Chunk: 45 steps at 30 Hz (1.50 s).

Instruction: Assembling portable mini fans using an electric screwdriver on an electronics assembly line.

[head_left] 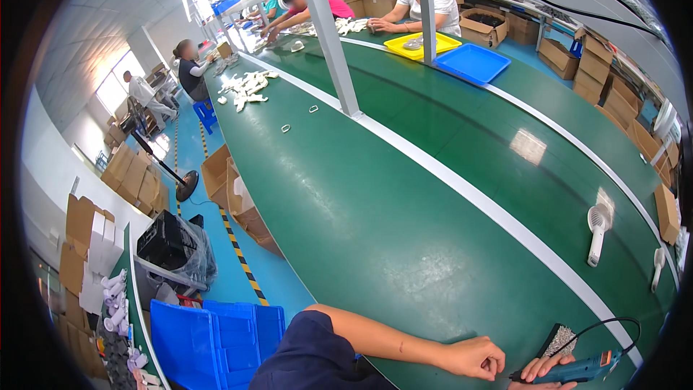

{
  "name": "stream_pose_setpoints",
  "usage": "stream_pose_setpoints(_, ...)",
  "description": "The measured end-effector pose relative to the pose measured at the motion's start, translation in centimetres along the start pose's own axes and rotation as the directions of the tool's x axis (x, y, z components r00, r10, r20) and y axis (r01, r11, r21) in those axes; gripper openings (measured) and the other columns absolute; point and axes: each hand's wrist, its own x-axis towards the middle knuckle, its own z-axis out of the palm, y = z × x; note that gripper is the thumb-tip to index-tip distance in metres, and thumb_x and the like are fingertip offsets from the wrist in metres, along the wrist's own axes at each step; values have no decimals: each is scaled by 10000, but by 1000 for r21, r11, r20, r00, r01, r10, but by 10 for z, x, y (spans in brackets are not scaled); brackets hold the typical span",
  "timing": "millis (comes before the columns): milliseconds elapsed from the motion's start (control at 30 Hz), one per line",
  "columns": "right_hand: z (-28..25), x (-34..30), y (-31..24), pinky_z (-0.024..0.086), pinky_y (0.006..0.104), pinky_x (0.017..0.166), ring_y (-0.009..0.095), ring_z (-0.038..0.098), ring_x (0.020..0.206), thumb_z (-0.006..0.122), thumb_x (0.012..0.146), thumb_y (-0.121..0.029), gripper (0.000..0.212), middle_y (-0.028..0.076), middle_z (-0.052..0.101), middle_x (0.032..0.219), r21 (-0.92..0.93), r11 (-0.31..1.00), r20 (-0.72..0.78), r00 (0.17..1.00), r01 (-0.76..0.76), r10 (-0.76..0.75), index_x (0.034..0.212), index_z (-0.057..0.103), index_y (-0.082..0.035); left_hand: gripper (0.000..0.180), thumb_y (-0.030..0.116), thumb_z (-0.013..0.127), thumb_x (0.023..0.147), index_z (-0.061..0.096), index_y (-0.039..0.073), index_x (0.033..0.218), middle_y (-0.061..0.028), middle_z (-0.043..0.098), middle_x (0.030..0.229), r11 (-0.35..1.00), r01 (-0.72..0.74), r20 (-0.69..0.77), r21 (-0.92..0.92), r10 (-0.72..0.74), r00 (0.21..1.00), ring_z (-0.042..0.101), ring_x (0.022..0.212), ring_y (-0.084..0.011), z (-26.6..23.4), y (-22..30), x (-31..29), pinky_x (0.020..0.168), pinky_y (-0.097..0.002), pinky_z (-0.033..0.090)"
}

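My left hand (473, 357) rests at the near edge of the green bench (346, 267), its fingers curled in. Whatever may be inside those fingers is hidden. Just to the right, my right hand (543, 371) lies over a teal electric screwdriver (586, 368) held almost level. The tool's dark tip points toward my left hand, and a black cord loops up from its rear end. Behind the right hand sits a dark container (548, 336) filled with small silvery pieces, probably screws.
A white handheld device with a round slotted head (598, 227) lies on the green belt; a smaller one (657, 267) is beyond. White parts (245, 89) are piled farther up the bench. A grey post (328, 36), yellow tray (393, 45) and blue tray (473, 63) stand across; several people work beyond.
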Motion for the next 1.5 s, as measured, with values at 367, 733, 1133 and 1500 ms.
stream_pose_setpoints(367, -28, 3, 10, 437, 345, 443, 247, 510, 529, 538, 864, -667, 725, 131, 531, 714, 284, 959, 265, 960, 14, -93, 1171, 536, -10, 127, 27, 707, 752, 614, -20, 825, -81, 702, 715, 974, -127, -154, 190, 157, 975, 650, 612, -167, 0, -4, -3, 593, -284, 522)
stream_pose_setpoints(733, -20, -4, 4, 451, 381, 547, 281, 531, 641, 520, 911, -565, 669, 171, 553, 834, 247, 969, 491, 862, 5, -129, 1296, 476, -20, 183, 222, 719, 825, 671, 61, 899, -108, 669, 860, 949, -162, 39, 271, 157, 987, 640, 781, -279, -5, 4, -2, 643, -404, 499)
stream_pose_setpoints(1133, -26, -16, -11, 487, 440, 629, 298, 542, 680, 460, 951, -225, 331, 216, 575, 935, -164, 951, 722, 689, 263, -67, 1206, 449, -15, 167, 107, 755, 682, 638, 39, 778, -102, 552, 774, 839, -256, 44, 479, 269, 962, 546, 836, -287, 2, -26, 6, 705, -405, 457)
stream_pose_setpoints(1500, 11, -30, -8, 486, 427, 657, 307, 563, 756, 636, 905, -345, 446, 201, 569, 884, -95, 981, 630, 773, 167, -70, 1169, 479, -21, 152, 111, 723, 720, 594, 41, 758, -69, 544, 693, 822, -309, 46, 478, 328, 944, 526, 802, -239, -2, -13, 3, 717, -368, 434)
